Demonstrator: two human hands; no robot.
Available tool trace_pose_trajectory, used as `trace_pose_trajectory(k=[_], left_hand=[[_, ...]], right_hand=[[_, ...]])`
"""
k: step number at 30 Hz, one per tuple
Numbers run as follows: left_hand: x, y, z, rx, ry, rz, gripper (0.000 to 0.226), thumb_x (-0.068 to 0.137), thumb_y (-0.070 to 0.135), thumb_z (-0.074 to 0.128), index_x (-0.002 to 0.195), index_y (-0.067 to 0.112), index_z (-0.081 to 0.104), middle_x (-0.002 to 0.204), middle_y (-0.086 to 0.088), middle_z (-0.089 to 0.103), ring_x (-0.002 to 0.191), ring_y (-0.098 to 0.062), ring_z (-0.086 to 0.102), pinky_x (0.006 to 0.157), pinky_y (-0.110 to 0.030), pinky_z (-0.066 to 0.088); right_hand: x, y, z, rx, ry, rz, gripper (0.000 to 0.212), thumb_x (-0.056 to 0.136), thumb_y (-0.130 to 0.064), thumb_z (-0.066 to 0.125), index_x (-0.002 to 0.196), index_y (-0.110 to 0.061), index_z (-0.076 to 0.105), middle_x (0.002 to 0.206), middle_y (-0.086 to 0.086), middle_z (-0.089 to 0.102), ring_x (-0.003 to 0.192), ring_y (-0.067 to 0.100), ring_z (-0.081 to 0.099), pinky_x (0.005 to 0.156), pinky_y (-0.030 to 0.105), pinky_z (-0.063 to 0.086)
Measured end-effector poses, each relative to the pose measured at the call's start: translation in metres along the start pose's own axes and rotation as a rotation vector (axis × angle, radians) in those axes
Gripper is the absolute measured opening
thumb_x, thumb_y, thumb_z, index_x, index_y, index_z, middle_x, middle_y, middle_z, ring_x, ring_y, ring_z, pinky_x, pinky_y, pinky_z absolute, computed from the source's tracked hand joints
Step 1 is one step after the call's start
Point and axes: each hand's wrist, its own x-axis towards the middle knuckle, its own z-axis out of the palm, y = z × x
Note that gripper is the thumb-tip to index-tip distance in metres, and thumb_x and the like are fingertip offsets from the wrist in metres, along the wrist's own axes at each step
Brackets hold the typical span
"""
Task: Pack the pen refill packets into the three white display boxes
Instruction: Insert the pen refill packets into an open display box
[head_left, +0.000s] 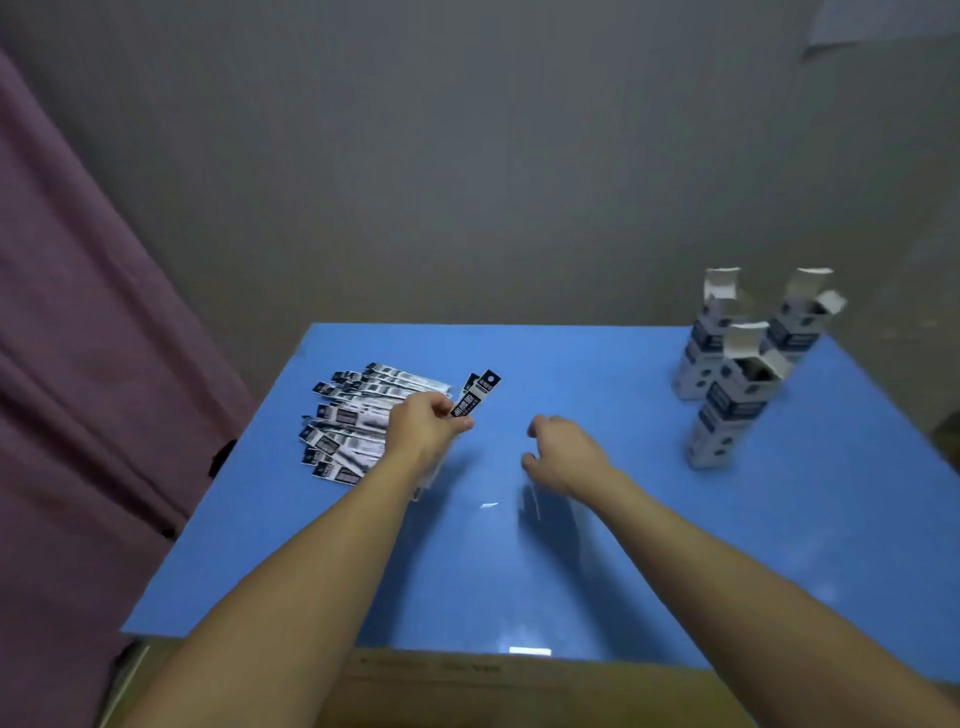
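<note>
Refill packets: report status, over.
Left hand grips packets; right hand open, empty. Pile waits on table. Three boxes open, path clear.

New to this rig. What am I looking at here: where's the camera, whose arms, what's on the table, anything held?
There is no robot: a person works with bare hands, and the single picture comes from a wide-angle camera on their head, looking forward and down. The left hand grips a few pen refill packets, lifted off the blue table. The right hand hovers beside it with loosely curled fingers, holding nothing. A pile of packets lies fanned out on the table's left side. Three white display boxes stand upright at the far right, top flaps open. A purple curtain hangs to the left.
</note>
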Motion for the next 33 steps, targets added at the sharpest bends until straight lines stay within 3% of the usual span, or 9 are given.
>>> trace_pose_trajectory(k=[3,6,9,11,13,15,20,30,33], left_hand=[[-0.018,0.019,0.030,-0.003,-0.102,0.042,0.021,0.076,0.022,0.087,0.077,0.011,0.069,0.069,0.002,0.061,0.063,-0.013,0.051,0.054,-0.017,0.036],[-0.038,0.040,0.056,-0.013,-0.181,0.083,0.018,0.075,0.022,0.088,0.080,0.012,0.073,0.072,0.000,0.065,0.068,-0.016,0.056,0.061,-0.024,0.042],[-0.056,0.064,0.079,-0.022,-0.230,0.113,0.017,0.077,0.018,0.086,0.083,0.009,0.074,0.074,-0.002,0.064,0.065,-0.012,0.057,0.055,-0.019,0.040],[-0.067,0.080,0.093,-0.033,-0.265,0.120,0.014,0.080,0.012,0.083,0.084,0.004,0.072,0.071,-0.003,0.063,0.051,-0.001,0.059,0.046,-0.011,0.039],[-0.077,0.093,0.107,-0.030,-0.281,0.134,0.014,0.080,0.010,0.083,0.081,0.003,0.071,0.074,-0.010,0.069,0.053,-0.006,0.066,0.052,-0.016,0.051],[-0.084,0.101,0.125,0.005,-0.270,0.153,0.016,0.078,0.017,0.085,0.078,0.009,0.071,0.077,-0.009,0.071,0.067,-0.022,0.069,0.063,-0.029,0.054],[-0.109,0.116,0.166,0.033,-0.193,0.135,0.018,0.079,0.021,0.085,0.079,0.010,0.071,0.074,-0.002,0.065,0.065,-0.014,0.054,0.058,-0.025,0.040],[-0.154,0.136,0.208,0.040,-0.042,0.033,0.016,0.081,0.017,0.084,0.082,0.007,0.071,0.077,-0.006,0.067,0.068,-0.018,0.057,0.056,-0.024,0.042],[-0.153,0.141,0.206,0.030,-0.014,0.014,0.016,0.080,0.018,0.085,0.080,0.010,0.071,0.074,-0.002,0.066,0.071,-0.020,0.060,0.062,-0.028,0.052]], right_hand=[[-0.040,0.042,-0.007,-0.014,0.013,0.113,0.034,0.093,-0.028,0.053,0.123,-0.012,0.052,0.125,0.008,0.055,0.112,0.029,0.055,0.083,0.035,0.048],[-0.072,0.080,-0.020,-0.017,0.034,0.214,0.040,0.094,-0.031,0.055,0.130,-0.014,0.050,0.130,0.009,0.054,0.117,0.028,0.054,0.088,0.038,0.049],[-0.098,0.112,-0.034,0.000,0.070,0.291,0.043,0.094,-0.032,0.055,0.133,-0.013,0.049,0.131,0.009,0.055,0.118,0.027,0.055,0.090,0.038,0.049],[-0.114,0.132,-0.043,0.004,0.087,0.333,0.042,0.094,-0.032,0.055,0.131,-0.012,0.050,0.129,0.008,0.057,0.116,0.028,0.055,0.089,0.037,0.050],[-0.129,0.154,-0.050,0.000,0.099,0.357,0.040,0.093,-0.032,0.056,0.127,-0.011,0.052,0.127,0.008,0.057,0.115,0.028,0.055,0.090,0.039,0.051],[-0.141,0.176,-0.054,0.006,0.102,0.364,0.040,0.094,-0.032,0.057,0.127,-0.010,0.053,0.127,0.009,0.057,0.116,0.028,0.055,0.091,0.040,0.051],[-0.167,0.227,-0.059,0.019,0.060,0.315,0.043,0.094,-0.033,0.058,0.130,-0.011,0.051,0.127,0.010,0.056,0.116,0.029,0.056,0.092,0.040,0.051],[-0.184,0.297,-0.077,-0.009,0.015,0.178,0.045,0.094,-0.031,0.056,0.134,-0.011,0.049,0.134,0.010,0.053,0.121,0.029,0.054,0.095,0.039,0.050],[-0.173,0.303,-0.081,-0.017,0.001,0.142,0.045,0.094,-0.031,0.056,0.134,-0.011,0.049,0.133,0.009,0.054,0.121,0.029,0.054,0.095,0.040,0.050]])
